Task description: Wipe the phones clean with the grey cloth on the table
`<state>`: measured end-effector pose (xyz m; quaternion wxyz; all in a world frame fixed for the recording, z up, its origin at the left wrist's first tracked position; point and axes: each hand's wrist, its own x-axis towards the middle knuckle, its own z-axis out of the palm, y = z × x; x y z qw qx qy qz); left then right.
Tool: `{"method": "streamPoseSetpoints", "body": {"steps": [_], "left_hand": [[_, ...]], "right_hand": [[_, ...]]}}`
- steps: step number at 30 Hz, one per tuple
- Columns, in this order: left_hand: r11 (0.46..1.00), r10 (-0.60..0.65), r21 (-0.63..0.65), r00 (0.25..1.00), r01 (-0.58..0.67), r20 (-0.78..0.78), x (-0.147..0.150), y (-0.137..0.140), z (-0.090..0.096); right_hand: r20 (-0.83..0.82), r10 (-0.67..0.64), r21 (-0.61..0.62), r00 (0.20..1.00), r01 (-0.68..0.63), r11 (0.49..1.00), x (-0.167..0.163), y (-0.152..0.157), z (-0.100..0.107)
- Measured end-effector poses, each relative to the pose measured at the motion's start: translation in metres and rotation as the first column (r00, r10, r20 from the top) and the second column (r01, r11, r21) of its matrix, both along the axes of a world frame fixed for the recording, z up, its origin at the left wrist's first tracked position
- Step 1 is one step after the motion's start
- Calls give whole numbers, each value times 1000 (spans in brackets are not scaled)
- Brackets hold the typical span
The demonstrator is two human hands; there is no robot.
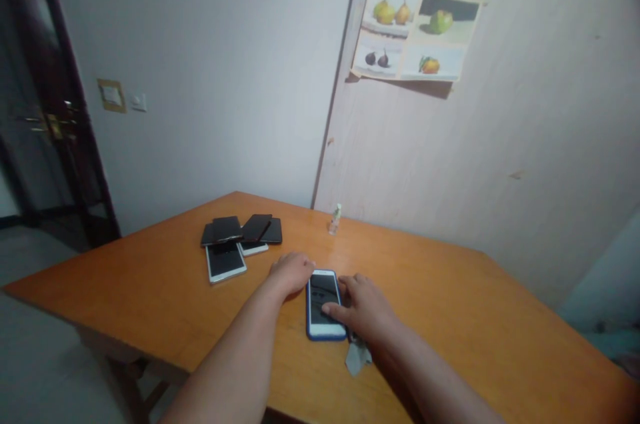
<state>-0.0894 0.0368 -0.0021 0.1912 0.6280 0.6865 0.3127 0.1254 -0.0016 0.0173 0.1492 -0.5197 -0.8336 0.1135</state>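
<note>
Blue-cased phone (321, 292) lies face up on the bench (450, 284)

At far left stands a dark door (65, 77), then a wall switch (111, 95). On the bench's left side, dark flat devices (227, 229) overlap a white-framed device (226, 263). The left hand (291, 272) is next, at the phone's upper left corner; its fingers are curled, and whether they pinch it I cannot tell. Behind the phone stands a small clear bottle (335, 220). The right hand (367, 302) has its thumb over the screen, spread from the fingers near the right edge. A grey cloth (357, 359) lies partly beneath that hand. Fruit pictures (417, 37) hang above, farther right.
</note>
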Motion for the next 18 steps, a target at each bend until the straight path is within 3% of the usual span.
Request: {"method": "streamPoseSetpoints", "body": {"steps": [5,9,11,14,16,18], "left_hand": [[999,-38,-2,976,39,212,7,-2,-4],[997,-70,16,908,69,412,11,-6,3],[993,-115,39,862,110,494,13,-10,10],[972,-226,111,717,205,659,17,-17,23],[954,-291,173,610,247,737,19,-22,30],[941,-328,212,566,262,756,22,-27,36]], "right_hand": [[-109,19,5,994,-19,1000,4,2,-7],[-363,26,-60,931,-51,997,6,5,-16],[-549,6,-145,836,-102,984,5,7,-21],[-799,-82,-257,596,-214,942,1,11,-24],[-900,-125,-265,417,-297,917,-2,11,-20],[-944,-132,-238,302,-349,906,-4,9,-12]]}}
